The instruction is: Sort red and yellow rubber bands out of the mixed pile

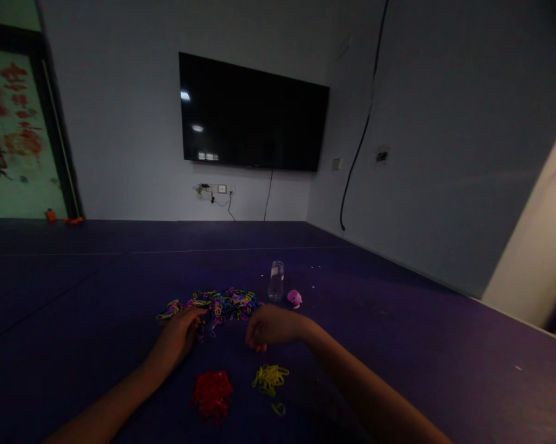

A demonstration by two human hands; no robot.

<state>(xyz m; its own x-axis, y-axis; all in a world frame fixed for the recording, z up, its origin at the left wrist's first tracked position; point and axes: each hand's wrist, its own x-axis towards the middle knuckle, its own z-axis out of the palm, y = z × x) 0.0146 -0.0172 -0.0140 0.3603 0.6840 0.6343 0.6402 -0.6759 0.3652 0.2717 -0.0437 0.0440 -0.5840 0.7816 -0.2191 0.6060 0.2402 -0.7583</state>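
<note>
At the near left edge of a mixed heap of small coloured loops (234, 302), my left hand (183, 327) has its fingers bent and drawn together, the tips against the loops. What they pinch, if anything, is too small to make out. My right hand (271, 327) is right of the heap, over the purple surface, its fingers curled downward and closed. Its fingertips hide whatever may be between them. Nearer to me lie a pile of red loops (212, 394) and a smaller pile of yellow loops (270, 377). One yellow loop (278, 409) lies apart.
A clear bottle (276, 281) stands upright, without a cap, behind my right hand. Beside it rests a pink-purple cap-like piece (294, 298). Tiny white scraps dot the purple surface (398, 345). A dark television (254, 114) hangs on the far wall, and a black cable (362, 132) runs down the right wall.
</note>
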